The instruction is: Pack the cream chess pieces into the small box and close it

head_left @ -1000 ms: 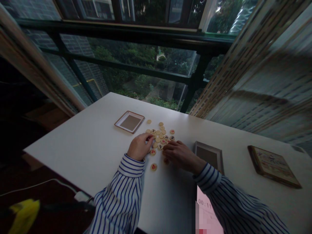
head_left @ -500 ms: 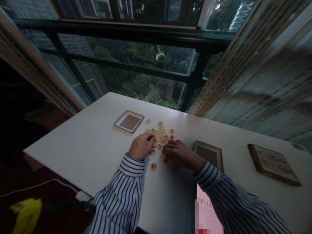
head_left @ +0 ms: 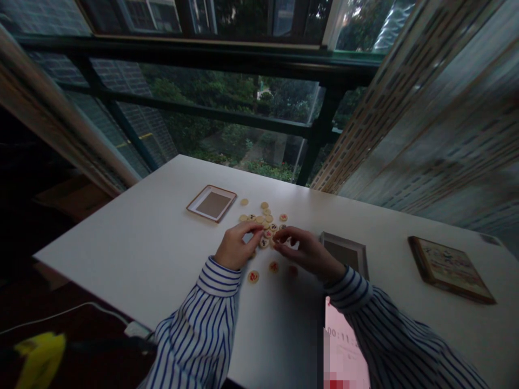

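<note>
Round pale xiangqi pieces (head_left: 259,219) lie in a loose cluster on the white table, some showing red or black characters, others blank side up. My left hand (head_left: 237,246) is at the cluster's near left edge, thumb and fingertips pinched together; what they hold, if anything, is hidden. From the right, my right hand (head_left: 310,254) reaches in with thumb and index finger closed on the edge of a piece, mostly hidden by the fingertips. Nearer me lie a red-marked piece (head_left: 253,277), a second red-marked piece (head_left: 274,267) and a dim piece (head_left: 293,271) beneath my right hand.
A shallow box lid (head_left: 211,203) lies left of the pieces. An open grey box (head_left: 344,254) sits beyond my right wrist, with a flat decorated box (head_left: 452,267) farther right. A phone (head_left: 344,346) showing a timer is beneath my right forearm. A window railing (head_left: 203,111) stands behind the table (head_left: 121,237).
My right hand has lifted off the near pieces, uncovering two, and its fingers have gone from curled down to a pinch. My left hand has shifted slightly right, covering a red-marked piece.
</note>
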A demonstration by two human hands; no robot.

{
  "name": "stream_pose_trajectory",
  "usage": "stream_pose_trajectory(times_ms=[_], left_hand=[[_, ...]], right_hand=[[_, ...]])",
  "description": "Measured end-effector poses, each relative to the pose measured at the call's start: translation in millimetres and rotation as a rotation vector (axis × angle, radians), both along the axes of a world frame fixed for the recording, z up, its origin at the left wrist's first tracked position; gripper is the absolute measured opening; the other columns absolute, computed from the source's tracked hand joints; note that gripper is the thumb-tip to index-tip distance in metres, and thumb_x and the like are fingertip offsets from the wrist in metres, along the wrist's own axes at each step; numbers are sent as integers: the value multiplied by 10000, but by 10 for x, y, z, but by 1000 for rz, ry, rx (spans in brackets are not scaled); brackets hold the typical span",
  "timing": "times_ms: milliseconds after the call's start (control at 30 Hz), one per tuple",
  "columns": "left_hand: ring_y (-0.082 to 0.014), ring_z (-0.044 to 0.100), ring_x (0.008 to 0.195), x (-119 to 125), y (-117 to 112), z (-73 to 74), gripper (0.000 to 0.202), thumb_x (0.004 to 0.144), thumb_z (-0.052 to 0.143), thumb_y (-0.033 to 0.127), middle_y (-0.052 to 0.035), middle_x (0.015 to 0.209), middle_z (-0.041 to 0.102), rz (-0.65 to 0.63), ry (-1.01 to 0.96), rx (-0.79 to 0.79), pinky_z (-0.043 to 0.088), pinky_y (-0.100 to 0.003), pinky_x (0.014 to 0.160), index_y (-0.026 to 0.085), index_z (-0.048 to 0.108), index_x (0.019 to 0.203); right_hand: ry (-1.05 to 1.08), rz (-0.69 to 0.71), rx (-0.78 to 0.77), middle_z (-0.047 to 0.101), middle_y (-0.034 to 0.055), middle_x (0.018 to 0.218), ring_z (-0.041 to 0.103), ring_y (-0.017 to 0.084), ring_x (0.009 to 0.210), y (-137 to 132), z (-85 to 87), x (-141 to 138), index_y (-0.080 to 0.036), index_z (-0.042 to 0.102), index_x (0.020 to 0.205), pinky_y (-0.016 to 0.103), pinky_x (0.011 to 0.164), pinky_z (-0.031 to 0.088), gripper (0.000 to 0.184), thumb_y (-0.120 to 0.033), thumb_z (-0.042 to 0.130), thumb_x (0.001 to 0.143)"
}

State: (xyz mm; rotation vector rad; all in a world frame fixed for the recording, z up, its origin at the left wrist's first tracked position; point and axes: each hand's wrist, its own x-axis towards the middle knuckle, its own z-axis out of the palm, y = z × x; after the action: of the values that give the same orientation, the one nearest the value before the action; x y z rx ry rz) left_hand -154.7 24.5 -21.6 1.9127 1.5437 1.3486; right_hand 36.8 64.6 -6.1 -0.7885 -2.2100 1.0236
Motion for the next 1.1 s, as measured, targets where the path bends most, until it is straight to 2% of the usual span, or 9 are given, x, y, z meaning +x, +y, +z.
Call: stream_pose_trajectory(times_ms=[200,400,533,733,1100], left_hand=[[-155,623,822,80,-28,39,164,780,589,234,-67,892,677,-112,-44,51,498,-279,767,157,647,913],[-169,623,888,99,-38,28,190,777,596,213,-80,945,681,-182,-110,48,488,-310,821,162,654,950],[-171,626,890,107,-51,35,203,770,613,234,-78,946,686,-190,-170,-4,486,-313,831,165,664,954],[-154,631,815,129,-57,38,205,759,628,254,-64,897,693,-192,-203,-53,503,-285,764,165,675,938],[-166,637,784,137,-62,30,184,739,645,286,-56,851,701,-146,-226,-97,515,-288,734,173,683,878]], right_hand=[[186,0,-399,616,8,750,531,95,618,33,37,32,-158,623,888,224,533,395,235,-344,638,745],[272,15,-578,630,7,771,561,105,705,6,125,36,-153,637,870,236,628,421,213,-295,673,716],[284,4,-624,631,4,754,552,98,686,-1,133,28,-149,642,855,233,619,411,206,-285,682,707],[279,-6,-644,623,-2,717,538,92,635,-12,148,15,-144,642,846,228,576,397,212,-301,679,708],[255,-12,-569,620,7,699,543,103,650,-14,169,29,-138,641,812,242,610,421,230,-344,667,713]])
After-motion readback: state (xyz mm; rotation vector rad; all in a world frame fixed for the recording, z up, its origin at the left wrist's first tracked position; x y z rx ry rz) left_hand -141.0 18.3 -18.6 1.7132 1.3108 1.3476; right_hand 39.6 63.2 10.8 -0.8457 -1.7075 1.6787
